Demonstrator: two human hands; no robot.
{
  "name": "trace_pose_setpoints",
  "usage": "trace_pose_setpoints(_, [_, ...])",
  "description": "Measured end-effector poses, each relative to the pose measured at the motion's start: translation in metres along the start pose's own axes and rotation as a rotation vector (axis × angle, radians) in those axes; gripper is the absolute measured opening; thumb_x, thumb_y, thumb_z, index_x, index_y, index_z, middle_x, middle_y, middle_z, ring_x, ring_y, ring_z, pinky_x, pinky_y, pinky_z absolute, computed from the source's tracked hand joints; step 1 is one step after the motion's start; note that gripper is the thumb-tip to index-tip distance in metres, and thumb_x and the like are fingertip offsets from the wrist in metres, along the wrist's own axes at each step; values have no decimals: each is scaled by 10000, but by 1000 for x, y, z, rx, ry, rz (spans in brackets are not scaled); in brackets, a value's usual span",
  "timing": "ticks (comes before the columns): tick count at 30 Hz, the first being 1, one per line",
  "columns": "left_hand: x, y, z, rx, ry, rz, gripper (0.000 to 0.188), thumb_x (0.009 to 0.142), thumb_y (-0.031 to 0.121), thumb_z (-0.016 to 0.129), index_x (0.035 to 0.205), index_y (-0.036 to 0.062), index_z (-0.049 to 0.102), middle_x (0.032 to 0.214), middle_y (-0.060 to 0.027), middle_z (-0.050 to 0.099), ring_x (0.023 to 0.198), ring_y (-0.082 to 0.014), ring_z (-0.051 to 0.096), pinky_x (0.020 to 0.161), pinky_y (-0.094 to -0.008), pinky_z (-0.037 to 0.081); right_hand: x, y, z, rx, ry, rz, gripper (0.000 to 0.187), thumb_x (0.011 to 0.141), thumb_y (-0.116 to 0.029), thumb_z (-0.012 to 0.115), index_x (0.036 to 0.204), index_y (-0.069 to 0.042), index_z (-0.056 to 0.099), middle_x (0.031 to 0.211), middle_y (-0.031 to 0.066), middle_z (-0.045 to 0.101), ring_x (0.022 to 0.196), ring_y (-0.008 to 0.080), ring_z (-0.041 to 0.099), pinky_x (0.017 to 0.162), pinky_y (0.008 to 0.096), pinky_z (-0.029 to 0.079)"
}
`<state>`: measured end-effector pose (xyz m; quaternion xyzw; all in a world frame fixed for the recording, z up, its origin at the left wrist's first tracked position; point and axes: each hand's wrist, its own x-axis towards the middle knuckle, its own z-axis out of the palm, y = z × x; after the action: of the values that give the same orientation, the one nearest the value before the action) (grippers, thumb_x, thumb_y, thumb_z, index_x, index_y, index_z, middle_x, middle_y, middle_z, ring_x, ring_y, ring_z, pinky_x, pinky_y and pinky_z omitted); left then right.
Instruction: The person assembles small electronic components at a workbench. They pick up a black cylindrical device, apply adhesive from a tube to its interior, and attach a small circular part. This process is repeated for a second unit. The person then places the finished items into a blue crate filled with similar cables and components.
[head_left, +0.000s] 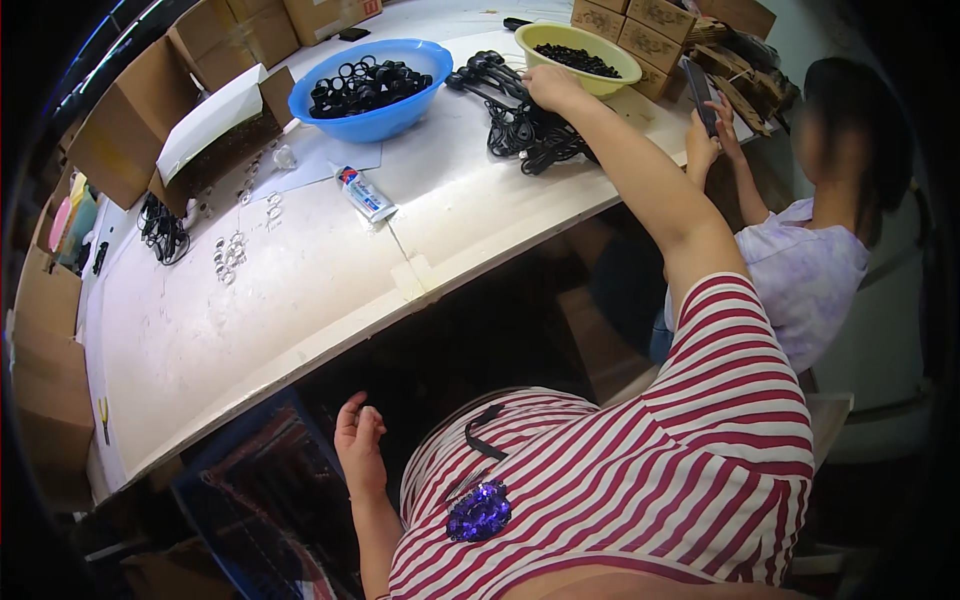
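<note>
My right hand (552,88) reaches across the table to a heap of black cables (540,140) with rounded black heads. Its fingers are bent round part of the heap, and the fingertips are partly hidden. Low beside my body, off the table's front edge, my left hand (360,440) is raised with loosely bent fingers apart and nothing visible in it. Just beyond my right hand is a yellow bowl (606,88) of small black parts. A blue basin (372,126) holding many black rings stands left of the cables.
A blue-and-white tube (366,194) lies mid-table. Small clear rings (229,256) and another black cable bundle (163,230) are farther left. Open cardboard boxes (135,115) line the far left. Yellow-handled pliers (104,420) lie near the left edge. At right, another person holds a phone (700,96).
</note>
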<state>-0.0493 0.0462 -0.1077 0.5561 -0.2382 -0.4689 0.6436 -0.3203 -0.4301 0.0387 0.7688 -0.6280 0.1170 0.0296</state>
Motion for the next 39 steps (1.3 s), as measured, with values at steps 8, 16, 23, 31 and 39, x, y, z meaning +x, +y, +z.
trace_pose_setpoints(8, [21,-83,-48,1282,49,383,261,769,132,617,1014,51,585,1011,-181,564,922,-371,537,811,-394,436,-122,-101,-34,798,133,-766,270,794,-121,616,1061,-80,615,993,98,611,893,222,595,772,299,472])
trace_pose_setpoints(16, [30,-131,-45,1358,95,496,191,785,163,543,957,135,622,1036,-98,557,963,-312,501,830,-430,387,-297,-161,-115,1509,-162,-1433,165,750,-68,642,896,-13,587,801,123,592,714,239,590,635,299,493])
trace_pose_setpoints(23, [14,-112,-41,1239,126,540,150,783,138,576,921,123,635,1013,-51,577,985,-258,507,861,-387,377,-316,-159,-127,1377,-588,-1558,171,741,-37,630,900,-3,581,829,128,582,710,226,583,632,291,482])
trace_pose_setpoints(31, [14,-114,-47,1317,28,478,189,797,153,534,954,123,634,1061,-58,574,1039,-246,505,909,-380,379,-308,-229,-116,1199,-801,-1814,181,729,0,616,905,9,574,861,134,570,706,211,576,628,281,468])
trace_pose_setpoints(39, [-29,-107,-68,1334,143,430,239,728,163,556,949,107,627,1027,-79,580,994,-266,512,885,-393,393,-275,-291,-31,520,-539,-1658,292,789,-7,554,1079,-27,522,1149,149,493,1074,325,489,907,349,389])
